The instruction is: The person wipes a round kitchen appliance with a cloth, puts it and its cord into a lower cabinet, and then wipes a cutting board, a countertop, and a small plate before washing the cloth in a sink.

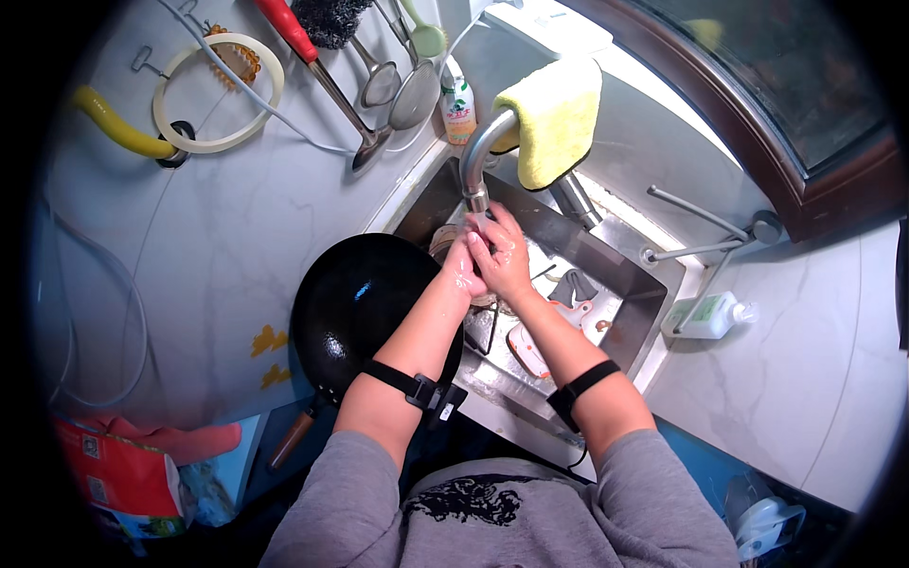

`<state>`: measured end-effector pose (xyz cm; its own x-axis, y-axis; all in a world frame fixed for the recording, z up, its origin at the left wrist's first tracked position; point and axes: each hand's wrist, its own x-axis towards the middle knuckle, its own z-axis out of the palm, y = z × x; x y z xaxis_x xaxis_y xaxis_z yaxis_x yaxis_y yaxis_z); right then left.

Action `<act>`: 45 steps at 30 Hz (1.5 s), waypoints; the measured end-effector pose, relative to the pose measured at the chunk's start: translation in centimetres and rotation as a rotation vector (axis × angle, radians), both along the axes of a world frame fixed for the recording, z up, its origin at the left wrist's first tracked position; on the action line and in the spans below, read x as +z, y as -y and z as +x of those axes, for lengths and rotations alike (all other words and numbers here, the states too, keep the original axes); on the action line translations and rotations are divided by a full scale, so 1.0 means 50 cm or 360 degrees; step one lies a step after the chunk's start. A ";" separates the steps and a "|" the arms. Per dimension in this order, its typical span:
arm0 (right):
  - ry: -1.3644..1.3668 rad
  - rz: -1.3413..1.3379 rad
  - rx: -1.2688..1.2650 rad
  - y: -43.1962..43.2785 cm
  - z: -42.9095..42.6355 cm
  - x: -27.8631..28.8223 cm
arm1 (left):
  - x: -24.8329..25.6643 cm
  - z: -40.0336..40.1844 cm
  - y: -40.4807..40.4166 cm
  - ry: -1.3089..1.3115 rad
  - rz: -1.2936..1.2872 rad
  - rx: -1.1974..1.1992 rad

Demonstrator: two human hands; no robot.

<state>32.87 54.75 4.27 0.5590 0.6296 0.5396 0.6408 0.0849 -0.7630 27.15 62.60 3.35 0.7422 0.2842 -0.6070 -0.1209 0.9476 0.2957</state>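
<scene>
Under the mouth of a curved metal tap (481, 157), my left hand (465, 264) and my right hand (508, 257) are pressed together, wet and glossy. The right fingers lie over the left hand, and whether anything is between the palms is hidden. Below them is a stainless steel sink (643, 302). In it lie a white dish with orange marks and a looped handle (527, 349), a grey cloth (572, 287) and a clear round vessel (444, 238) partly covered by my hands. A black wok (362, 298) rests over the sink's left edge, beside my left forearm.
A yellow towel (561, 121) drapes over the tap. Ladle (348, 103), strainers (414, 96) and a green brush (427, 37) are at the back left. A bottle (458, 110) stands behind the sink; a white bottle (703, 316) lies right, near a metal rack (710, 241). A window frame (838, 184) juts in.
</scene>
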 end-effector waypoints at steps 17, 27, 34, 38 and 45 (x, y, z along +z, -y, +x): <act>-0.0173 -0.0306 0.0032 0.047 0.001 -0.048 | -0.073 0.016 0.040 -0.0368 -0.0049 -0.0038; -0.2499 0.0059 -0.0028 0.061 0.062 -0.101 | 0.006 -0.009 0.029 -0.0603 0.0685 -0.0371; -0.2708 0.0348 0.0292 0.096 0.072 -0.060 | -0.028 -0.029 -0.023 -0.0159 0.0289 0.0058; -0.2576 0.0481 0.0141 0.109 0.074 -0.090 | -0.006 -0.016 -0.018 0.0007 -0.0200 0.0209; -0.2744 0.0610 -0.0199 0.158 0.072 -0.084 | 0.006 0.018 0.011 -0.0131 -0.0161 0.0316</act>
